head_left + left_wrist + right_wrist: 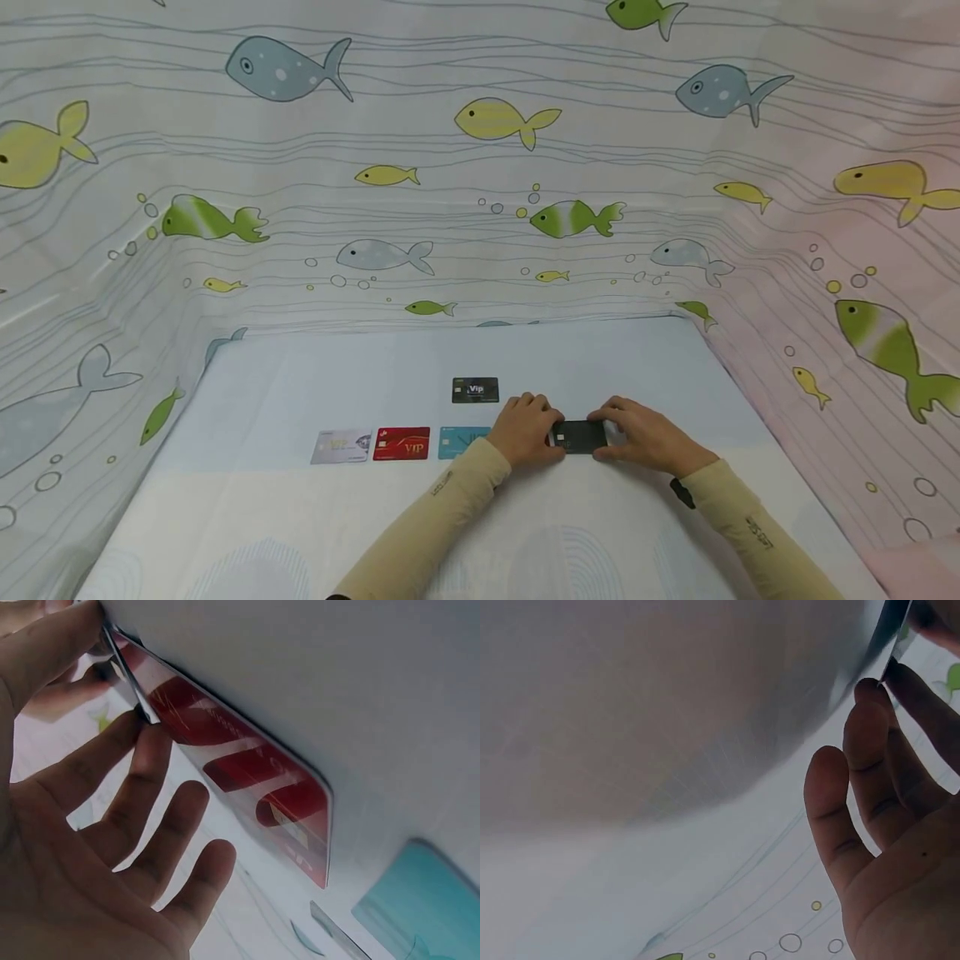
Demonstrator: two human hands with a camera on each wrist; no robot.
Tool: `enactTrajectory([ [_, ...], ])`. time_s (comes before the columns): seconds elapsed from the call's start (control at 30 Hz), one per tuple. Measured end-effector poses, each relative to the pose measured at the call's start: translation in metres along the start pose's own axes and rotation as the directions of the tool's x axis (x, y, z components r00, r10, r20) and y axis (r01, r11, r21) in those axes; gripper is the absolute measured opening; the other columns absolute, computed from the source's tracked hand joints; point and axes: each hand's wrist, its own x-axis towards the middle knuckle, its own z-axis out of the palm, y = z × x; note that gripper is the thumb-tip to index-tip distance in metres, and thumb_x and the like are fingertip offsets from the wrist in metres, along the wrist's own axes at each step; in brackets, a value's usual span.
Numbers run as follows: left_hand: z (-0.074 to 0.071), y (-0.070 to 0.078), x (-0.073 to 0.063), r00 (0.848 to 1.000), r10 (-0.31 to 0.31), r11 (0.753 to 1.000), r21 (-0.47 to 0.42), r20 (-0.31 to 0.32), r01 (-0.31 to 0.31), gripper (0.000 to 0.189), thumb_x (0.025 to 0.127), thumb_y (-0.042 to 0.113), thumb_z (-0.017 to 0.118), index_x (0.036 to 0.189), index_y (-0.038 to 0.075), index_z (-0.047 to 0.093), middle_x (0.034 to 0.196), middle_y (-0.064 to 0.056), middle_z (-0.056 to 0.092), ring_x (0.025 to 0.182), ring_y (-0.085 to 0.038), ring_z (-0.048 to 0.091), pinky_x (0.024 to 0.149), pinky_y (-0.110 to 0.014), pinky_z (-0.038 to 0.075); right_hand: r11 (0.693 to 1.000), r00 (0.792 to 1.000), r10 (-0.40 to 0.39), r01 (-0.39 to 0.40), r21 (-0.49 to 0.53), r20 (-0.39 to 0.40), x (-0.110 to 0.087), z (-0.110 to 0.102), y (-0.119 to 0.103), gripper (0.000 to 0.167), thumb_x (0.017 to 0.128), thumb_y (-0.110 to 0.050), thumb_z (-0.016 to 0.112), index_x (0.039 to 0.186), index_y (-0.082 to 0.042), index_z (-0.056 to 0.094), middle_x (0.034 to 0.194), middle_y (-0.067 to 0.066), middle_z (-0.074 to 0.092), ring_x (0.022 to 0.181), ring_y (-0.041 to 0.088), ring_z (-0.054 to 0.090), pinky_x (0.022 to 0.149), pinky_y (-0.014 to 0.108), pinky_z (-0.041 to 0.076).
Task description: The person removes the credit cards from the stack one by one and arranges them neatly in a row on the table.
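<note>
Both hands are on a black card (pixel 581 437) at the right end of a row. My left hand (pixel 527 429) pinches its left edge between thumb and fingers, while my right hand (pixel 643 433) pinches the right edge. Seen edge-on in the left wrist view, the held card appears as a thin strip at the fingertips. A red card (pixel 232 754) lies beside the left fingers there; the left hand seems to hide it in the head view. Left of that hand lies a blue card (pixel 459 442), partly covered by it.
Farther left are a red VIP card (pixel 401 443) and a silver card (pixel 341 447). Another black card (pixel 475 390) marked Vip lies behind the row. The white table (pixel 315 517) is surrounded by a fish-patterned curtain (pixel 420 208).
</note>
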Motion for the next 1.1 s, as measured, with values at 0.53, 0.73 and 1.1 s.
enactTrajectory([
  [0.53, -0.0024, 0.0015, 0.0018, 0.999, -0.019, 1.0, 0.005, 0.048, 0.019, 0.049, 0.084, 0.051, 0.077, 0.124, 0.024, 0.071, 0.11, 0.004, 0.062, 0.104, -0.016, 0.056, 0.097, -0.037, 0.046, 1.0, 1.0, -0.004, 0.004, -0.031, 0.0, 0.0001, 0.0019, -0.0022, 0.053, 0.079, -0.041, 0.087, 0.122, -0.016, 0.07, 0.114, -0.001, 0.062, 0.103, 0.017, 0.063, 0.088, 0.041, 0.055],
  [0.73, 0.0001, 0.0005, 0.002, 0.998, -0.016, 1.0, 0.003, 0.053, 0.016, 0.049, 0.084, 0.051, 0.077, 0.124, 0.023, 0.071, 0.111, 0.003, 0.062, 0.105, -0.017, 0.056, 0.096, -0.038, 0.047, 0.999, 1.0, 0.002, -0.002, -0.038, 0.008, 0.0005, 0.0031, -0.0018, 0.054, 0.079, -0.042, 0.086, 0.124, -0.017, 0.07, 0.115, -0.002, 0.061, 0.103, 0.016, 0.062, 0.088, 0.041, 0.054],
  [1.1, -0.0042, 0.002, 0.0006, 0.998, -0.021, 0.999, -0.023, 0.056, 0.023, 0.048, 0.085, 0.049, 0.077, 0.124, 0.022, 0.071, 0.111, 0.003, 0.062, 0.107, -0.017, 0.055, 0.095, -0.037, 0.047, 0.999, 1.0, 0.007, -0.007, -0.035, 0.017, 0.0007, 0.0021, -0.0034, 0.054, 0.079, -0.041, 0.087, 0.124, -0.016, 0.07, 0.116, -0.002, 0.061, 0.105, 0.017, 0.063, 0.09, 0.042, 0.054],
])
